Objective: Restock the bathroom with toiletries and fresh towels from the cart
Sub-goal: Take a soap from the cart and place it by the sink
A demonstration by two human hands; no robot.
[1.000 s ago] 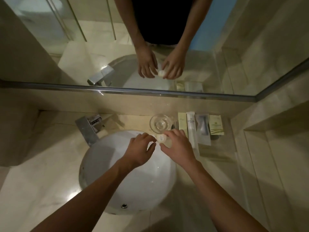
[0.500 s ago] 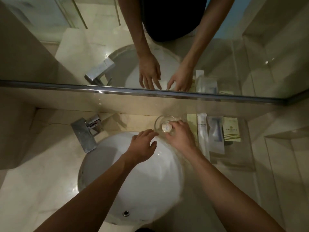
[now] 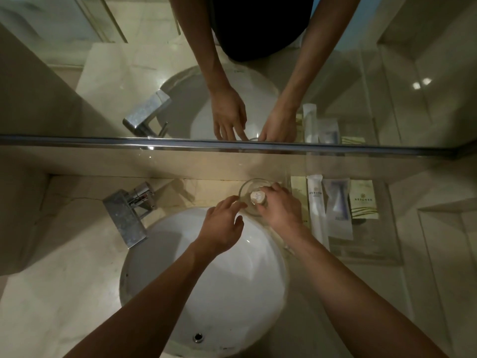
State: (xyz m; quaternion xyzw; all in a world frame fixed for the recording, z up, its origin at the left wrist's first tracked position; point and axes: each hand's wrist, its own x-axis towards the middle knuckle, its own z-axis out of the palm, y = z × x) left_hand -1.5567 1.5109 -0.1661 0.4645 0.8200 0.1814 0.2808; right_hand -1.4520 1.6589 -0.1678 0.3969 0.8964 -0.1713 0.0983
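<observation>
Head view: your right hand (image 3: 280, 210) pinches the wrapped soap (image 3: 257, 197) inside the glass dish (image 3: 246, 188) at the countertop's (image 3: 64, 254) back edge, behind the sink (image 3: 219, 293). Your left hand (image 3: 222, 226) hovers loosely spread beside the dish. You're seating the soap, so next you should probably release it gently.

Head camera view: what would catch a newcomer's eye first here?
The right hand holds a small round soap in the glass dish behind the white basin, the left hand close beside. Packaged toiletries lie in a row to the right, and the mirror above repeats it all.
</observation>
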